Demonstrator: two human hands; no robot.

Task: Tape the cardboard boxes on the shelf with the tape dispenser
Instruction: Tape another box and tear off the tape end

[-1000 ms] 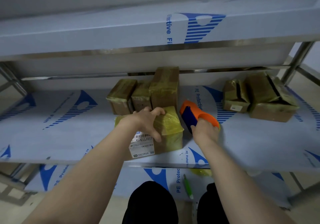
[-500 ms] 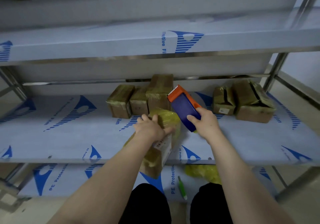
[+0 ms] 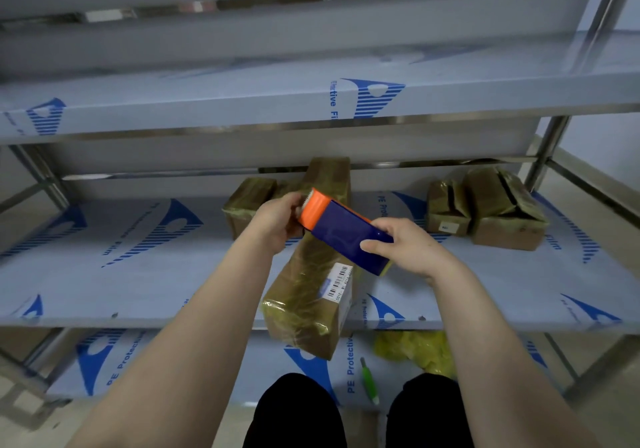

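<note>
An orange and blue tape dispenser [image 3: 341,231] is held above the middle shelf [image 3: 138,274]. My right hand [image 3: 407,245] grips its blue rear end. My left hand [image 3: 278,221] has its fingers curled at the orange front end, by the cutter. Below the dispenser a cardboard box [image 3: 308,304] wrapped in yellowish tape, with a barcode label, hangs over the shelf's front edge, tilted. It is free of both hands.
Taped boxes [image 3: 249,202] stand at the back of the shelf behind my hands. Two open-flapped boxes [image 3: 491,208] sit at the right. On the lower shelf lie a green pen [image 3: 369,380] and yellow plastic [image 3: 415,349]. An upper shelf [image 3: 311,101] overhangs.
My left hand let go of the labelled box and rose to the dispenser's orange end. My right hand lifted the dispenser. The box has slid forward over the shelf edge.
</note>
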